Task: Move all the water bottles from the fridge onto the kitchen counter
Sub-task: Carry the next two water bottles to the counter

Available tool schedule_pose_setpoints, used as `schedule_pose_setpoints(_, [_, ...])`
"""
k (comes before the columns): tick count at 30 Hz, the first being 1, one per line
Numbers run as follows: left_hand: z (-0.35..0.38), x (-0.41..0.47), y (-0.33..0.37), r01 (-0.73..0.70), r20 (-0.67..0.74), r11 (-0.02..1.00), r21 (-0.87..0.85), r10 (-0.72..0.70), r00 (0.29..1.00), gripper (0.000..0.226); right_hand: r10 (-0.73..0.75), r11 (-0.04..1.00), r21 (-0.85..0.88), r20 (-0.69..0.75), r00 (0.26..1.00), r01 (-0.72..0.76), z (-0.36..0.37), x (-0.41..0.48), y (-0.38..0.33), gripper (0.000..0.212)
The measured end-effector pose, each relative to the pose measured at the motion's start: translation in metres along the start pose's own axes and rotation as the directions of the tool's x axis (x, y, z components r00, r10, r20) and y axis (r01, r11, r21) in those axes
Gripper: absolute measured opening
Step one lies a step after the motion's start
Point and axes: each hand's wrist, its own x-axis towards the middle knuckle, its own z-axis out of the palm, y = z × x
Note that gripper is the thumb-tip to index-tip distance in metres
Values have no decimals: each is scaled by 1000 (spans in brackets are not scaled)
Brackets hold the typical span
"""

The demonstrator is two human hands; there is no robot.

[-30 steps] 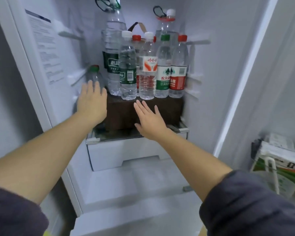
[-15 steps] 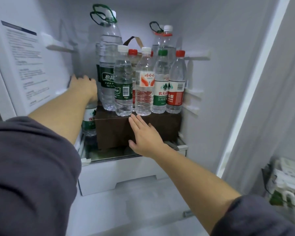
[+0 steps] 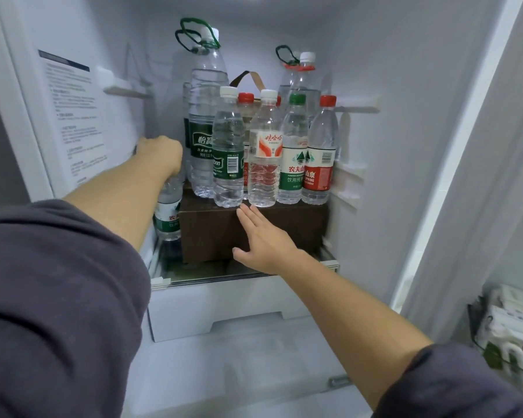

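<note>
Head view looks into the open fridge (image 3: 405,146). The person's left hand (image 3: 160,152) reaches deep along the left wall, fingers curled down over the top of a small bottle (image 3: 167,212) with a green-and-white label. The cap is hidden under the hand, and the grip looks closed round the neck. This bottle stands on the glass shelf (image 3: 248,274), squeezed between the fridge wall and a brown box (image 3: 299,224). The left forearm is stretched out straight, its dark sleeve ending near the elbow. The right hand (image 3: 263,239) is flat and open, fingers straight and together, thumb out, in front of the box's front face; whether it touches the box cannot be told. Its fingertips point up toward the four bottles (image 3: 265,152) lined along the box's front edge. Two large bottles (image 3: 204,86) with carry loops stand behind them.
</note>
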Motion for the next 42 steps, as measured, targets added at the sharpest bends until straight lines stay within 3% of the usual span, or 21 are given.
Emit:
schedule_pose_setpoints(5, [-18,-36,-3,-38,14,999,29,38,999,37,17,1000,2,44,999,-17,-6,1,-3,83])
schedule_pose_setpoints(10, [-74,-71,-16,-138,-96,990,21,139,986,23,33,999,9,85,996,-34,-13,2,-9,83])
schedule_pose_setpoints(14, [-88,-86,-17,-277,-141,956,-93,262,955,19,31,974,218,151,988,-64,-19,-2,-9,91])
schedule_pose_setpoints(16, [-84,-87,-16,-359,-127,917,-175,341,931,13,56,882,454,168,984,-127,-9,-8,-12,96])
schedule_pose_setpoints(18, [-78,-89,-7,-425,-149,863,-272,399,905,10,91,721,673,146,985,-167,6,-14,-18,98])
schedule_pose_setpoints(21, [-65,-90,15,-500,-197,766,-404,461,865,8,148,538,830,77,986,-146,27,-19,-23,80])
schedule_pose_setpoints(25, [-48,-100,41,-541,-342,636,-551,420,841,23,261,530,833,15,965,-156,32,-28,-14,61])
schedule_pose_setpoints(28, [-18,-99,46,-447,-354,555,-702,272,895,43,349,548,818,-34,937,-174,36,-32,-4,57])
schedule_pose_setpoints(30, [12,-97,45,-350,-269,624,-698,225,937,48,415,570,794,-59,908,-209,38,-32,2,56])
schedule_pose_setpoints(34, [63,-104,43,-255,-89,850,-462,241,966,53,501,618,735,-93,860,-281,34,-33,13,55])
schedule_pose_setpoints(37, [78,-109,48,-249,-101,900,-359,228,968,61,530,633,697,-76,844,-335,30,-34,20,57])
schedule_pose_setpoints(42, [81,-114,56,-203,-147,912,-357,160,976,74,578,604,693,-42,815,-393,31,-31,34,57])
